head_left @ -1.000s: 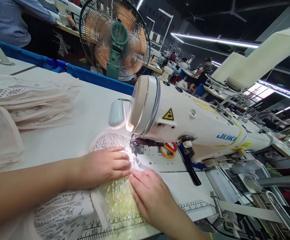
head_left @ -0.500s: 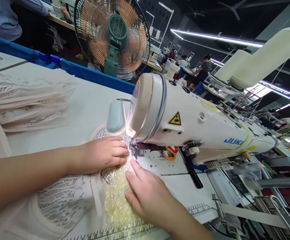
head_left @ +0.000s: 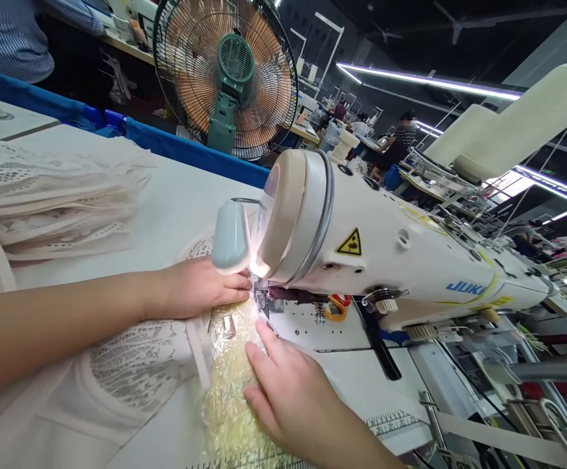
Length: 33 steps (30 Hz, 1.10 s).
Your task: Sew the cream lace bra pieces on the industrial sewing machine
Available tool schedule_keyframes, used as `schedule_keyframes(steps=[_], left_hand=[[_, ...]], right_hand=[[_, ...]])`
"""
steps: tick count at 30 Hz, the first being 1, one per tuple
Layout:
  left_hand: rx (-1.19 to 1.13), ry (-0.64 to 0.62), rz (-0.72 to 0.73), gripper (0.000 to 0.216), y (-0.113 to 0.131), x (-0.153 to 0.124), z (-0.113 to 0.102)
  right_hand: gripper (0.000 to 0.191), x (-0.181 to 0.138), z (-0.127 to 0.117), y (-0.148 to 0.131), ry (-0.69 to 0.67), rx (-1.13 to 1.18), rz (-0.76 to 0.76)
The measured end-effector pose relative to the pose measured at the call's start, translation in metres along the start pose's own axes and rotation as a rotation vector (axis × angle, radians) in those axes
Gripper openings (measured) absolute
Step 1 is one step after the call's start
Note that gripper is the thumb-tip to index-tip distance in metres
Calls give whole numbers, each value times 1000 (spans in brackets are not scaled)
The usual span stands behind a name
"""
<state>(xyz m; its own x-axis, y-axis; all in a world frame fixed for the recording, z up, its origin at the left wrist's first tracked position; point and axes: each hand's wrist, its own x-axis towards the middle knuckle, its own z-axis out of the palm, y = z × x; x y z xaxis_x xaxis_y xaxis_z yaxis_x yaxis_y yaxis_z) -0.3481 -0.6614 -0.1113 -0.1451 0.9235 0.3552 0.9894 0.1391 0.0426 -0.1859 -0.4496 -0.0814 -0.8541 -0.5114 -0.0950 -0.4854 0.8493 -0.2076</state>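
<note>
A white JUKI sewing machine (head_left: 401,260) stands across the table, its lamp lit over the presser foot (head_left: 262,301). My left hand (head_left: 198,290) lies flat on white lace fabric (head_left: 141,358), fingers stretched toward the presser foot. My right hand (head_left: 288,384) rests flat on a crinkled yellowish clear sheet (head_left: 229,391) just in front of the foot, forefinger pointing at it. Neither hand grips anything.
A stack of lace pieces (head_left: 49,202) lies at the left on the white table (head_left: 166,208). A green-hubbed fan (head_left: 227,78) stands behind a blue edge. A person in a striped shirt (head_left: 14,39) is at the far left. Other workers sit at distant machines.
The fabric and clear sheet have moved further under the machine. My left hand slid forward and is now partly under the lamp; my right hand stays just before the foot.
</note>
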Motion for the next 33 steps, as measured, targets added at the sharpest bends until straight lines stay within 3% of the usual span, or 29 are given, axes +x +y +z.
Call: schedule_keyframes(steps=[4, 9, 13, 16, 19, 24, 26, 29, 31, 33], left_hand=[[5, -52, -72, 37, -5, 3, 2], [-119, 3, -229, 35, 22, 8, -43], [-497, -265, -304, 48, 48, 3, -75], [-459, -432, -417, 38, 55, 6, -78], [-537, -359, -576, 21, 55, 15, -71], [-777, -147, -805, 36, 57, 27, -61], [-712, -99, -849, 37, 60, 28, -56], [-372, -88, -872, 23, 68, 24, -46], [-90, -187, -827, 11, 74, 22, -41], [103, -335, -748, 21, 81, 21, -37]], right_hand=[[47, -1, 2, 0, 38, 7, -1], [39, -10, -1, 0, 151, 87, 5], [27, -22, 3, -5, 383, 277, 25], [19, -28, 11, -18, 457, 427, 92], [20, -29, 20, -38, 460, 512, 113], [54, -11, 29, -67, 446, 530, -34], [47, -2, 28, -70, 482, 590, -8], [34, 6, 23, -63, 541, 661, 152], [31, 5, 20, -54, 520, 628, 238], [28, 1, 17, -46, 458, 567, 266]])
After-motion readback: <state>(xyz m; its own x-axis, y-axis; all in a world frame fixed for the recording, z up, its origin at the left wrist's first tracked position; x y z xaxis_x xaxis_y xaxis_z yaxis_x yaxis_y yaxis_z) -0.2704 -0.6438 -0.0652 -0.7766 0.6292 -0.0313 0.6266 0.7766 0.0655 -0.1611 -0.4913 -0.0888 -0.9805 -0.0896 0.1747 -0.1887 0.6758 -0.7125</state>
